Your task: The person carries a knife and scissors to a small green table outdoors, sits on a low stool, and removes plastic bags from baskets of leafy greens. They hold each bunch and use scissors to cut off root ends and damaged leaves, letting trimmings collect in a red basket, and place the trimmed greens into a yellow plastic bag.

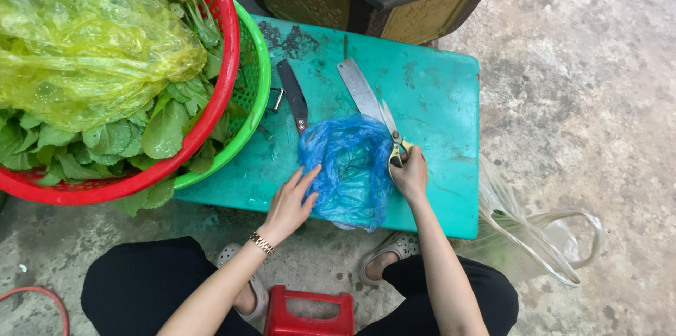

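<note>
Blue crumpled thin-plastic bag [350,167] lies at the near edge of the teal low tabletop [436,104], its lower end hanging slightly over that edge. Left hand [290,202] rests flat on the bag's left side, fingers [304,180] spread and released, pressing rather than gripping. Right hand [410,174] is clenched round the yellow handles of a pair of steel scissors [391,132]; blades point away from the person, along the bag's right margin and touching it. Whether the blades are parted cannot be told.

Beside the scissors: a broad steel cleaver blade [358,88], lying flat, and left of it a dark folding knife [293,95]. Both are apart from the hands.

Left of the tabletop: a red plastic mesh basket [227,61] nested in a green plastic basket [259,75], filled with leafy greens [113,140] under a yellow translucent plastic sheet [84,40]. A clear plastic carrier bag [535,237] sits on the concrete floor [598,61] to the right. A red plastic stool [310,315] shows between the knees.

Judgement on handling: the film is slack and slippery, so the flat hand should pin it taut near the blades. Scissor tips ought to stay clear of the pressing fingers. The overhang could let the bag slide off; drawing it further onto the tabletop would steady it.
</note>
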